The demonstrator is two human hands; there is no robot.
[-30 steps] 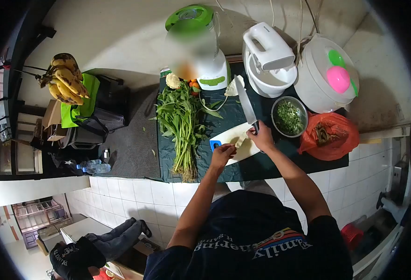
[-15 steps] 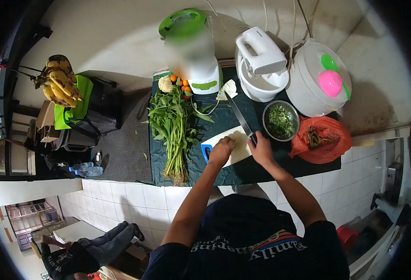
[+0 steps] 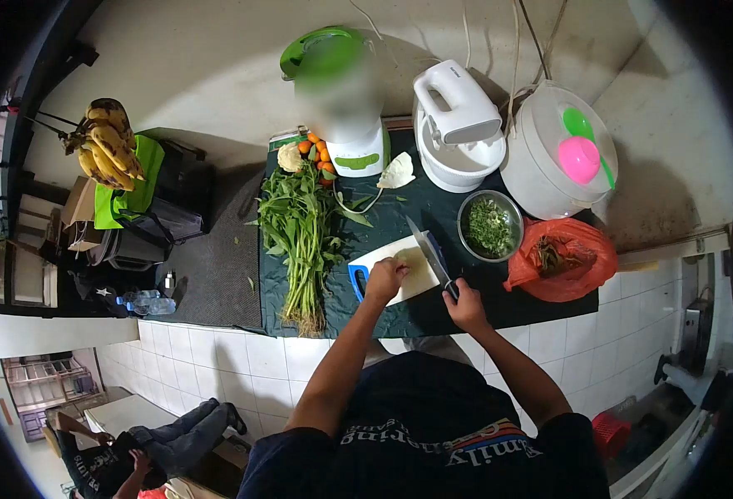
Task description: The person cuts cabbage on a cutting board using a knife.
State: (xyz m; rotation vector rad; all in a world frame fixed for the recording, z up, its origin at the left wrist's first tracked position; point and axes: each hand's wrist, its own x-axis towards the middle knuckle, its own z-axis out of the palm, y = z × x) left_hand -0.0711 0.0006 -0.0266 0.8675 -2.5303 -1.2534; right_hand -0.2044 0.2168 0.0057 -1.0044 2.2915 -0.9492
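My right hand [image 3: 466,304] is closed round the dark handle of a long knife [image 3: 433,256], whose blade slants up and left over the right part of the cutting board [image 3: 419,284]. My left hand [image 3: 386,279] has its fingers drawn together over the board, beside its blue handle; what they hold is too small to make out. A steel bowl of chopped greens [image 3: 489,226] stands right of the knife. Left of the board lies a bunch of leafy greens [image 3: 304,249] with roots. A piece of cabbage [image 3: 396,171] rests behind the board.
A blender [image 3: 358,150], a stand mixer [image 3: 459,125] and a large white container [image 3: 553,158] line the wall. A red plastic bag [image 3: 574,262] sits at the right. Bananas [image 3: 110,145] hang at the left. Another person [image 3: 108,466] is at the lower left.
The knife and my right hand have moved right and down, away from my left hand. The pale piece that showed in my left fingers earlier is no longer distinct. The view has shifted somewhat.
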